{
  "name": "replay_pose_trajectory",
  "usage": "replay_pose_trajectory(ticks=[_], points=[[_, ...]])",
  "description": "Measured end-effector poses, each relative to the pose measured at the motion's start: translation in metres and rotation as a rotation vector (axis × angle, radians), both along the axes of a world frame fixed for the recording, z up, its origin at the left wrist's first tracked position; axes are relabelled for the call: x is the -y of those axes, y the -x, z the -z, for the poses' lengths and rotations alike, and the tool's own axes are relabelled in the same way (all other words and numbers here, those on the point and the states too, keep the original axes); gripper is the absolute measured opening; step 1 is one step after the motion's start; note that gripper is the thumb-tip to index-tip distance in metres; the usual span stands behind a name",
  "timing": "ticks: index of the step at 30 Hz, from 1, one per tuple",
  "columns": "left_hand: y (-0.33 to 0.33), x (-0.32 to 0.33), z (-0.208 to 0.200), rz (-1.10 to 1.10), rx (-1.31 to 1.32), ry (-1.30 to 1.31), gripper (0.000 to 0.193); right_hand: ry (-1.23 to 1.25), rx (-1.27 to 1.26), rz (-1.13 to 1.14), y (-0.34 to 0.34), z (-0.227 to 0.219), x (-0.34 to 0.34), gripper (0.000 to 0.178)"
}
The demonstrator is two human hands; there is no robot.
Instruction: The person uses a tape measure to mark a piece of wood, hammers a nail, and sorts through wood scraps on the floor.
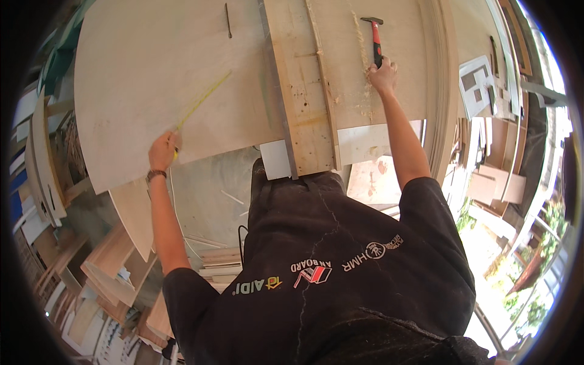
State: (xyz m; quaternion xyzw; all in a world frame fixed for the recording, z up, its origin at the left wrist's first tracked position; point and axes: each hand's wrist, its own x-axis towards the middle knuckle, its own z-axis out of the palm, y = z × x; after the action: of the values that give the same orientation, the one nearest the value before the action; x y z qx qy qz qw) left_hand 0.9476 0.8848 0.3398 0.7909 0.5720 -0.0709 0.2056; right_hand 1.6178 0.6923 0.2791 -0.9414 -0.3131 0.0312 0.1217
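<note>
plainly, the left grip (162,151) was closed round a yellow tape measure (176,154), its blade (205,98) stretched over a board (134,79); the right grip (383,76) clasped a red-and-black hammer (376,39).

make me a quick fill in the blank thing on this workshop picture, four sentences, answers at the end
1. The left hand holds a yellow ____ with its blade drawn out over the wooden panel.
2. The right hand holds the handle of a ____.
3. That handle is black and ____.
4. A long wooden plank runs ____ the two hands, with one hand on each side of it.

Missing words: tape measure; hammer; red; between
</note>
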Motion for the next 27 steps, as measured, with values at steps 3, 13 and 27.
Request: replay_pose_trajectory(ticks=[3, 13, 27], points=[[-0.009, 0.074, 0.0, -0.136, 0.153, 0.111, 0.037, -0.094, -0.215, 0.037, -0.043, 0.007, -0.004, 0.051], [-0.087, 0.227, 0.006, -0.203, 0.501, 0.406, 0.042, -0.513, -0.51, -0.291, 0.133, -0.062, 0.083, 0.029], [-0.174, 0.214, -0.012, -0.036, 0.485, 0.348, 0.054, -0.28, -0.616, -0.479, 0.212, -0.094, 0.128, 0.032]])
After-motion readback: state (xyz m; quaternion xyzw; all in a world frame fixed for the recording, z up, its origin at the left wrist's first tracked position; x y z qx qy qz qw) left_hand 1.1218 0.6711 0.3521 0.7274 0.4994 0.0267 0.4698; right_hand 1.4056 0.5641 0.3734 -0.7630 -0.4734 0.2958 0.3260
